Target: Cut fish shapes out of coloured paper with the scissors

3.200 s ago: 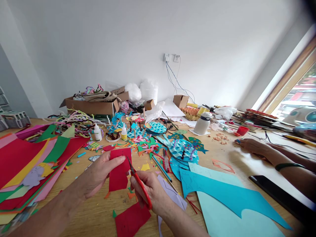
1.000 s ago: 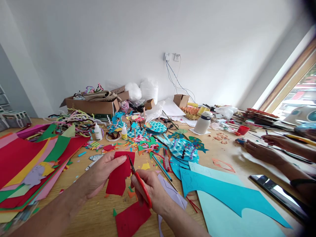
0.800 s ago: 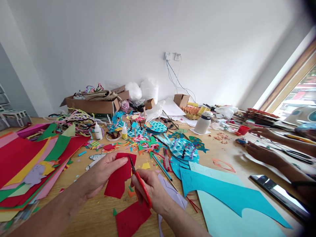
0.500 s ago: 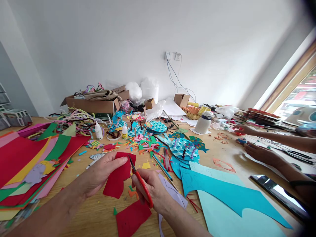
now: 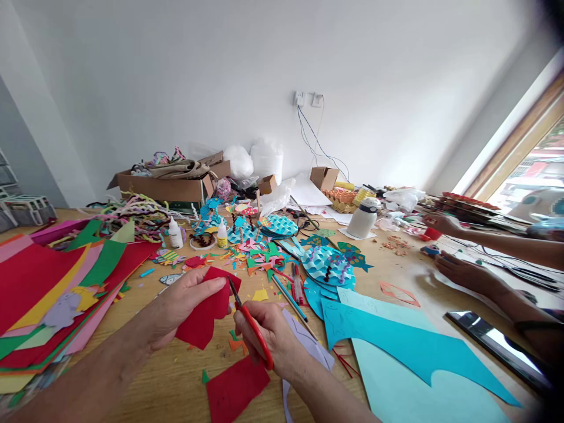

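A piece of red paper (image 5: 200,320) is pinched between the thumb and fingers of my left hand (image 5: 187,302), raised over the wooden table. My right hand (image 5: 271,335) is closed round the red handles of a pair of scissors (image 5: 257,336). Their dark blades point up and left and meet the upper part of the red paper, close to my left thumb. Below my hands, a second red paper piece (image 5: 238,388) lies on the table. Beside my right wrist rests a lilac paper offcut (image 5: 304,341).
Coloured sheets (image 5: 39,282) are stacked at left. Blue sheets (image 5: 396,341) and a phone (image 5: 497,343) lie at right. Glue bottles (image 5: 175,234), paper scraps (image 5: 268,255), pens (image 5: 297,285) and a white bottle (image 5: 363,218) stand or lie beyond. Another person's hands (image 5: 458,270) work at far right.
The red paper in my left hand has turned, its lower end swinging left and up. My right hand and the scissors stay nearly in place. The other person's upper hand has shifted slightly.
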The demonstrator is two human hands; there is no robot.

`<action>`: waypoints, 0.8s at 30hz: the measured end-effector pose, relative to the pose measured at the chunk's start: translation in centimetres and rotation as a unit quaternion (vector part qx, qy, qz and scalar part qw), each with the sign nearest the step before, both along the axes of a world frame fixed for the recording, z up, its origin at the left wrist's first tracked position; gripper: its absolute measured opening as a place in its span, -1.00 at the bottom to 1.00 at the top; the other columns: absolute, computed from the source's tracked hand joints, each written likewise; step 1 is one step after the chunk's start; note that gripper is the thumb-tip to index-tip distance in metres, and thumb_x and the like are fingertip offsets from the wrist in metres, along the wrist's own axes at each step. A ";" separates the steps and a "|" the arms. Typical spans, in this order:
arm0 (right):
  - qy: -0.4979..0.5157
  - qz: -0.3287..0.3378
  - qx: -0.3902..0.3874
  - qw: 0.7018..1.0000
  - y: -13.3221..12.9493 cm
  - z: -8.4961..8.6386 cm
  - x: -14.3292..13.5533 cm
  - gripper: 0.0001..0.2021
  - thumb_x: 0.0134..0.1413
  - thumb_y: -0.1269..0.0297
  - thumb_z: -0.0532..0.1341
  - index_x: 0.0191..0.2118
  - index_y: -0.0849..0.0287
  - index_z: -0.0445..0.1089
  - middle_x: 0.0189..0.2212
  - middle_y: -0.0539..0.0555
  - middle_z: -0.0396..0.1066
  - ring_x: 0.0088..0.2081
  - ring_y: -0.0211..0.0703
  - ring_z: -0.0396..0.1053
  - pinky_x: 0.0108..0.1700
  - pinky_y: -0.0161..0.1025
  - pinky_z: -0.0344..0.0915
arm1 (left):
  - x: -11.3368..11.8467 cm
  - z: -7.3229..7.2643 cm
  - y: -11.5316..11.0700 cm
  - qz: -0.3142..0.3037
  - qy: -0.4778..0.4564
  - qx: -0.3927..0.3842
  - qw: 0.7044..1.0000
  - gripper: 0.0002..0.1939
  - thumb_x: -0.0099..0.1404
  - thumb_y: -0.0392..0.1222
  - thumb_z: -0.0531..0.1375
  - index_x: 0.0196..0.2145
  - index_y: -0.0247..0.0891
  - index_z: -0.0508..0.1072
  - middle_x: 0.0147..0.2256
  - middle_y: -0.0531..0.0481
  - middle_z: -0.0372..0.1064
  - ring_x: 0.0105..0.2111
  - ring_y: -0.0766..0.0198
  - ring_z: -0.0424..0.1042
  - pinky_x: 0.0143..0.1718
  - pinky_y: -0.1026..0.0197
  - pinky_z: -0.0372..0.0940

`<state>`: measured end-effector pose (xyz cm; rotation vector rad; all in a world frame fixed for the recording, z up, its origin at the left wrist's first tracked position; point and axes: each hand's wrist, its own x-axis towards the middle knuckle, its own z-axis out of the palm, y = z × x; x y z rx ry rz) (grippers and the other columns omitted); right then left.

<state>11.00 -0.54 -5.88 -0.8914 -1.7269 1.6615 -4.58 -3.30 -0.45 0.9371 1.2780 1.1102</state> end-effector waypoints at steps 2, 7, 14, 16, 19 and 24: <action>-0.004 -0.001 0.005 1.000 0.0 -0.1 0.0 -0.65 0.00 0.03 0.12 -0.59 0.20 0.19 -0.79 -0.17 0.04 -0.78 -0.45 0.01 -0.75 -0.49 -0.06 | 0.0 0.0 0.0 -0.001 0.009 0.003 1.000 -0.80 0.01 -0.07 0.28 -0.46 -0.22 0.40 -0.55 0.10 0.44 -0.51 0.33 0.39 -0.50 0.37 0.24; -0.005 0.000 0.014 1.000 -0.1 0.2 0.1 -0.69 -0.01 0.10 0.11 -0.61 0.19 0.18 -0.81 -0.17 0.03 -0.79 -0.45 -0.01 -0.76 -0.48 -0.08 | -0.5 -0.1 0.3 -0.029 0.014 0.001 0.999 -0.78 0.02 -0.05 0.27 -0.45 -0.25 0.43 -0.55 0.03 0.48 -0.53 0.32 0.40 -0.51 0.35 0.24; -0.013 0.016 0.021 1.000 -0.3 0.9 0.3 -0.68 0.00 0.16 0.10 -0.66 0.17 0.10 -0.80 -0.17 -0.02 -0.78 -0.46 -0.04 -0.75 -0.48 -0.11 | -2.0 -0.3 0.7 -0.075 0.053 0.007 0.996 -0.78 0.06 -0.05 0.25 -0.41 -0.27 0.47 -0.49 -0.04 0.51 -0.55 0.32 0.38 -0.53 0.34 0.23; -0.025 0.022 0.036 0.999 -0.3 0.9 0.4 -0.68 0.02 0.18 0.10 -0.66 0.18 0.10 -0.79 -0.17 -0.03 -0.76 -0.47 -0.04 -0.74 -0.48 -0.13 | -2.4 -0.3 0.8 -0.091 0.061 0.010 0.994 -0.78 0.07 -0.06 0.24 -0.38 -0.25 0.47 -0.47 -0.03 0.51 -0.53 0.32 0.39 -0.52 0.34 0.24; -0.048 0.036 0.058 0.997 -0.2 0.8 0.6 -0.69 0.05 0.20 0.09 -0.63 0.20 0.16 -0.77 -0.17 -0.02 -0.74 -0.46 -0.02 -0.71 -0.47 -0.12 | -2.9 -0.3 0.8 -0.110 0.082 0.015 0.990 -0.79 0.08 -0.06 0.24 -0.37 -0.24 0.48 -0.47 -0.02 0.50 -0.51 0.31 0.39 -0.52 0.34 0.24; -0.061 0.058 0.070 0.994 0.2 0.4 0.7 -0.71 0.07 0.20 0.09 -0.60 0.20 0.18 -0.76 -0.16 0.03 -0.71 -0.43 0.03 -0.67 -0.46 -0.05 | -2.9 -0.5 0.8 -0.123 0.083 0.013 0.989 -0.82 0.09 -0.08 0.23 -0.39 -0.24 0.47 -0.47 -0.01 0.49 -0.50 0.29 0.40 -0.49 0.32 0.26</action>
